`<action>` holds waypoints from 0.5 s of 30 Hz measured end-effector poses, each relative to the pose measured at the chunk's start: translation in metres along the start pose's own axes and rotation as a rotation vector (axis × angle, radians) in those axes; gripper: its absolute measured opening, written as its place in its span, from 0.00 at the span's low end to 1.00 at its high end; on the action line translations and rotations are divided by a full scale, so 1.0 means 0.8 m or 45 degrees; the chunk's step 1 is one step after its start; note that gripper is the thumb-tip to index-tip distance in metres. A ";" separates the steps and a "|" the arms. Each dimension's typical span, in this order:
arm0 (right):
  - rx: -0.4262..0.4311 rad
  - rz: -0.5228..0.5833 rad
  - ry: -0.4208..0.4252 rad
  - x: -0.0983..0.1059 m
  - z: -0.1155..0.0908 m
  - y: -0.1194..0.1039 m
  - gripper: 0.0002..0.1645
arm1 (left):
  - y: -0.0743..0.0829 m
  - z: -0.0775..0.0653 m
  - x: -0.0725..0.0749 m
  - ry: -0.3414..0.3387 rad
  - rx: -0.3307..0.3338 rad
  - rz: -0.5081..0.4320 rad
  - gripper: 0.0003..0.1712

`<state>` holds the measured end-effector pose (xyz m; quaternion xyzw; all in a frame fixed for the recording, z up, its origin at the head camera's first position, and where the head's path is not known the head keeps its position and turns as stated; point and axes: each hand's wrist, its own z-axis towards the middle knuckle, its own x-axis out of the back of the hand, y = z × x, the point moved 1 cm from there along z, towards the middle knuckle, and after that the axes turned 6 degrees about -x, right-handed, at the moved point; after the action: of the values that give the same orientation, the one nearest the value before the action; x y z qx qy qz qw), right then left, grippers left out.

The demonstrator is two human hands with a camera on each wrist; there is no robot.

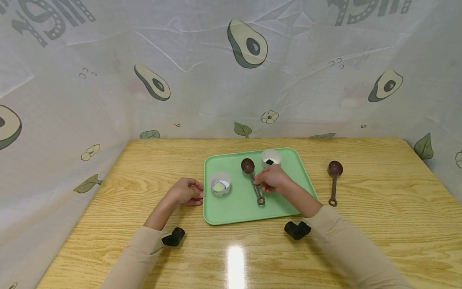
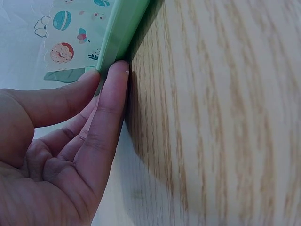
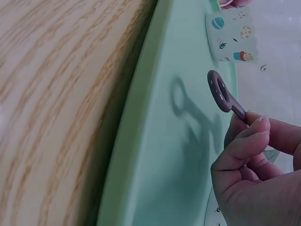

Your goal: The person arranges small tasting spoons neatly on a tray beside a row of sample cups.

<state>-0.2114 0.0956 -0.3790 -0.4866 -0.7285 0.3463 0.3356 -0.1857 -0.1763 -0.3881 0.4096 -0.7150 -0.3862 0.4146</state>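
Probably the spoon (image 1: 248, 166) is light, stiff, slightly slippery, best held mid-handle, where the right hand (image 1: 272, 177) pinches it above the tray (image 1: 238, 210); the left hand (image 1: 185, 192) pinches the tray's edge.

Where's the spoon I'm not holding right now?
In the head view, that brown spoon lies on the wooden table, just right of the green tray.

Curtained-off workspace: wooden table (image 1: 393, 204), avocado-print sheet (image 1: 202, 96) on three sides

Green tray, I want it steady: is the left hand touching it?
Touching. The left wrist view shows the left hand pinching the green tray by its rim.
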 end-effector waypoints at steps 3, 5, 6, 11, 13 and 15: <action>-0.011 -0.015 0.007 -0.004 0.001 -0.001 0.09 | 0.000 0.000 0.000 -0.002 -0.002 -0.002 0.13; -0.016 -0.028 0.009 -0.007 0.002 -0.001 0.09 | 0.000 0.000 0.000 -0.001 -0.005 -0.004 0.13; -0.020 -0.036 0.013 -0.009 0.002 -0.002 0.10 | 0.000 0.000 0.000 -0.002 -0.007 -0.005 0.13; -0.029 -0.035 0.020 -0.016 0.004 -0.003 0.10 | -0.002 0.001 0.001 -0.009 -0.017 -0.009 0.13; -0.029 -0.030 0.023 -0.019 0.005 -0.003 0.10 | -0.002 0.001 0.001 -0.013 -0.019 -0.011 0.13; -0.026 -0.032 0.028 -0.021 0.006 -0.003 0.10 | -0.002 0.002 0.002 -0.016 -0.022 -0.012 0.12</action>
<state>-0.2111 0.0781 -0.3820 -0.4845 -0.7343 0.3293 0.3431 -0.1870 -0.1778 -0.3893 0.4069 -0.7123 -0.3968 0.4118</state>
